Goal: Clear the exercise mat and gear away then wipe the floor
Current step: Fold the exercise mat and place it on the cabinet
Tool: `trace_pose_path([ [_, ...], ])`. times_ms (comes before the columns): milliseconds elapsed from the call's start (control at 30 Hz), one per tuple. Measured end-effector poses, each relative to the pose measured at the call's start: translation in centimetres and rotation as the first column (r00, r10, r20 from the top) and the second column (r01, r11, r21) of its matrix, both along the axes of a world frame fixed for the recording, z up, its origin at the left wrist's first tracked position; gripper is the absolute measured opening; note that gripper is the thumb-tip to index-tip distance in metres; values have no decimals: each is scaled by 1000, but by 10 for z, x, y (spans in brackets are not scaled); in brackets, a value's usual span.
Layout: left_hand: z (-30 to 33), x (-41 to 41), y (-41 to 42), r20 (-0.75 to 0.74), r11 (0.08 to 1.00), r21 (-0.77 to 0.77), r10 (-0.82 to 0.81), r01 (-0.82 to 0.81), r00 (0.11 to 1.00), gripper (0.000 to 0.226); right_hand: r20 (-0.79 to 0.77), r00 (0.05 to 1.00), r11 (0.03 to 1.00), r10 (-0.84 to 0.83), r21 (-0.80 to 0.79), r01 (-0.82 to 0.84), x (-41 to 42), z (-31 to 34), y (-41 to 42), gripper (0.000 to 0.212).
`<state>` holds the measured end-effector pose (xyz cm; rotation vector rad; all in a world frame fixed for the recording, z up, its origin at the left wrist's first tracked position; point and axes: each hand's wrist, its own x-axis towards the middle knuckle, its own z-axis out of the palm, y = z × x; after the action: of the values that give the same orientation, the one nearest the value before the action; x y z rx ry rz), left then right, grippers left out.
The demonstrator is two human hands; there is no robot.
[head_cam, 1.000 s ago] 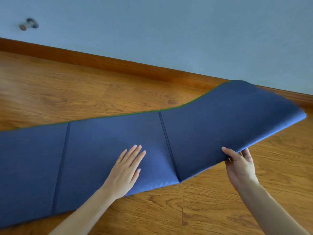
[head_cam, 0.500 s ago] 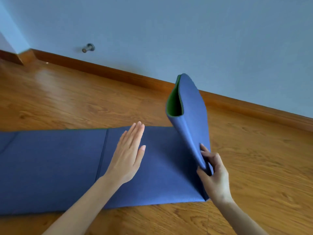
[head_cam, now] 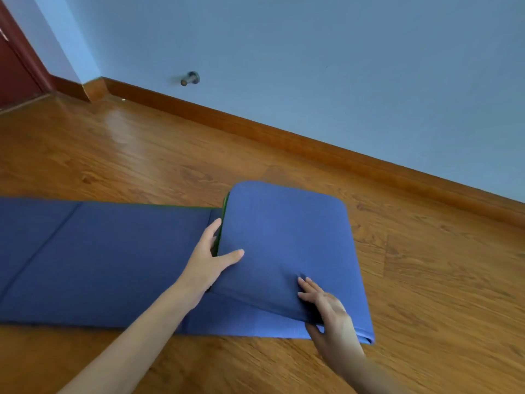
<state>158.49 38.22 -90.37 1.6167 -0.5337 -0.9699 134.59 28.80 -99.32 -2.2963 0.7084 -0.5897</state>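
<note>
A blue exercise mat [head_cam: 99, 260] with a green underside lies along the wooden floor, creased into panels. Its right end panel [head_cam: 287, 240] is folded over onto the panel beside it and lies almost flat. My left hand [head_cam: 208, 260] holds the folded panel's left edge, with the thumb on top and the fingers at the edge, some of them hidden beneath it. My right hand [head_cam: 326, 308] pinches the panel's near edge, fingers on top and thumb underneath.
Bare wooden floor [head_cam: 426, 280] surrounds the mat. A wooden skirting board [head_cam: 284, 135] runs along the blue wall behind it. A metal door stop [head_cam: 189, 78] sticks out of the wall. A dark red door [head_cam: 11, 69] stands at the far left.
The right end panel, lifted and then standing upright, has been folded over leftward and now lies down on the mat. My left hand moved from flat on the mat to the panel's edge.
</note>
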Motion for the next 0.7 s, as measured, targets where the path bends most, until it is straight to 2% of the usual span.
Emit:
trace_pose_path([
  [100, -21, 8, 17, 127, 995, 33, -96, 93, 987, 78, -76, 985, 984, 157, -71, -163, -4, 0, -5, 47],
  [167, -33, 14, 26, 140, 992, 36, -121, 117, 983, 77, -142, 964, 967, 223, -96, -238, -9, 2, -12, 44],
  [233, -43, 18, 32, 115, 994, 43, -105, 101, 988, 77, -173, 975, 976, 141, -141, -167, -11, 0, -23, 49],
  [300, -55, 20, 34, 134, 993, 70, -104, 95, 986, 77, -189, 980, 979, -66, -202, 27, -9, -4, -37, 57],
  [367, -66, 20, 36, 203, 990, 98, -117, 98, 972, 74, -281, 932, 965, -228, -193, 178, -6, -8, -50, 69],
  [433, -76, 17, 37, 326, 987, 134, -131, 92, 936, 67, -403, 882, 964, -245, -195, 179, -6, -15, -60, 85],
  [500, -86, 12, 39, 500, 976, 207, -168, 71, 849, 61, -484, 847, 969, -218, -214, 127, -6, -22, -65, 98],
  [567, -95, 5, 39, 638, 954, 295, -243, 60, 731, 55, -517, 829, 970, -215, -213, 118, -5, -29, -67, 100],
  [700, -108, -1, 31, 807, 894, 446, -422, 42, 412, 50, -526, 825, 972, -207, -206, 112, -4, -34, -67, 94],
])
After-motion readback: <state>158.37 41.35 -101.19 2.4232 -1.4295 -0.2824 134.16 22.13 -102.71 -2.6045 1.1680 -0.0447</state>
